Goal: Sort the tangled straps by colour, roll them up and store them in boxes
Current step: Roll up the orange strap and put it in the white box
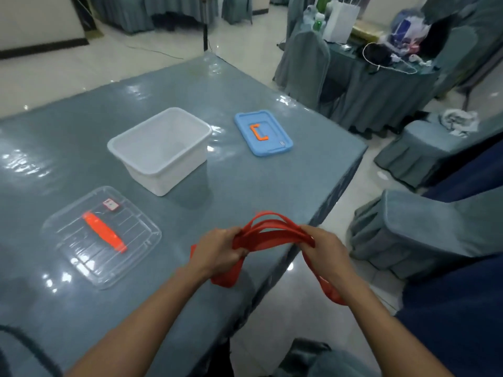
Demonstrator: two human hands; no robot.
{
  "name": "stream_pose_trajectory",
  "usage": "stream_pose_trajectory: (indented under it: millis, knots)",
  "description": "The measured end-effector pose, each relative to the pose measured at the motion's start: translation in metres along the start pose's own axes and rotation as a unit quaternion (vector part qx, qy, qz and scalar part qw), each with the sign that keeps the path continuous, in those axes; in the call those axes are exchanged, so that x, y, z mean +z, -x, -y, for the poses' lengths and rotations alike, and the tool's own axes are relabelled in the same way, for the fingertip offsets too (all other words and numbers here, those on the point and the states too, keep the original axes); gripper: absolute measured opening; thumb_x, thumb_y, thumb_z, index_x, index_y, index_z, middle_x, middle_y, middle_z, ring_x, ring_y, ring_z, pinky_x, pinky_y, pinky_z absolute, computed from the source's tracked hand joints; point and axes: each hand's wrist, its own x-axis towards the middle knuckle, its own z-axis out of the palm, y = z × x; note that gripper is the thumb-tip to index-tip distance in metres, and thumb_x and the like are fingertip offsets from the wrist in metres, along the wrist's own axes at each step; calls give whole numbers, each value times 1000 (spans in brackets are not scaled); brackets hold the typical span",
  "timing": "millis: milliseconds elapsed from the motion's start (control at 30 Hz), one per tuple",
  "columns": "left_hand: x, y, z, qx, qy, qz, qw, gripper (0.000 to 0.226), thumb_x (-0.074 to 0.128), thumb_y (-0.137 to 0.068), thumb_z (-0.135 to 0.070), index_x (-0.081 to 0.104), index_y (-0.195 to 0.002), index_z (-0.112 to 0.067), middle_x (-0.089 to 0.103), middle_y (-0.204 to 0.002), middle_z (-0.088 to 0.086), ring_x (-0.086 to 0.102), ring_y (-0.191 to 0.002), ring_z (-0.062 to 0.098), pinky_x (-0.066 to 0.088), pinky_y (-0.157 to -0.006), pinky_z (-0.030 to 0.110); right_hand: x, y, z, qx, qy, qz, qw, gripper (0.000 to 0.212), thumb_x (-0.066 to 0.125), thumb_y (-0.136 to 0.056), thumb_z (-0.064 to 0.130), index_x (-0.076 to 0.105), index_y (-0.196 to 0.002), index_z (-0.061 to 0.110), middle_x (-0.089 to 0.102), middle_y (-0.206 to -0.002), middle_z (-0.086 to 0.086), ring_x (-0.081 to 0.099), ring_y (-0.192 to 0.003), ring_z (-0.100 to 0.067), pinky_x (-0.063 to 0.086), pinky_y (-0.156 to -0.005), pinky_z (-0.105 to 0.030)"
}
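Note:
A red strap [272, 231] is bunched in loops between both hands, above the near right edge of the table. My left hand [217, 250] grips one end of the loops, with a red tail hanging below it. My right hand [324, 246] grips the other end, and another tail hangs down under that wrist. A white open box [160, 148] stands at the table's middle and looks empty. A clear lid with an orange handle [102, 235] lies at the near left. A blue lid with an orange handle [262, 133] lies at the far right.
The table [68, 148] wears a shiny grey-blue cover; its right edge runs close by my hands. Covered chairs [424, 235] stand to the right. Another draped table [381, 77] with bags and bottles stands behind. Tiled floor lies between them.

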Motion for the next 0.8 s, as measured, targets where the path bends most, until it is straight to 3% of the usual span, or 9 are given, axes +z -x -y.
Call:
stream_pose_trajectory:
  millis: [233, 433, 567, 733, 800]
  knots:
    - [-13, -51, 32, -55, 37, -22, 998, 40, 71, -77, -45, 62, -115, -36, 75, -95, -4, 70, -91, 24, 45, -66, 31, 6, -103, 7, -59, 19, 70, 996, 39, 64, -87, 37, 56, -123, 49, 71, -108, 17, 65, -100, -11, 50, -77, -30]
    - [-24, -86, 65, -190, 7, -19, 982, 49, 64, -78, -52, 57, -125, -41, 75, -103, -9, 69, -99, 22, 55, -78, 36, 35, -207, 30, -153, 27, 143, 978, 36, 68, -88, 36, 64, -124, 41, 70, -118, 9, 63, -111, -19, 50, -87, -35]
    - [-28, -97, 73, -263, -11, -33, 964, 46, 66, -79, -52, 58, -124, -41, 75, -102, -8, 69, -98, 23, 51, -72, 32, 49, -265, 49, -243, 24, 204, 948, 35, 66, -91, 32, 66, -126, 35, 70, -120, 4, 63, -113, -23, 49, -93, -36]
    - [-26, -105, 68, -348, -30, -66, 935, 46, 63, -77, -60, 56, -117, -41, 73, -99, -5, 69, -94, 26, 47, -68, 32, 64, -321, 67, -330, 50, 255, 907, 39, 64, -92, 30, 62, -130, 35, 71, -118, 0, 64, -112, -26, 50, -89, -37]
    - [-18, -104, 64, -392, -34, -51, 918, 50, 64, -77, -62, 53, -121, -42, 73, -105, -4, 68, -99, 27, 49, -72, 34, 74, -332, 71, -361, 79, 286, 884, 43, 62, -92, 29, 58, -135, 35, 69, -124, -3, 62, -116, -28, 49, -94, -38]
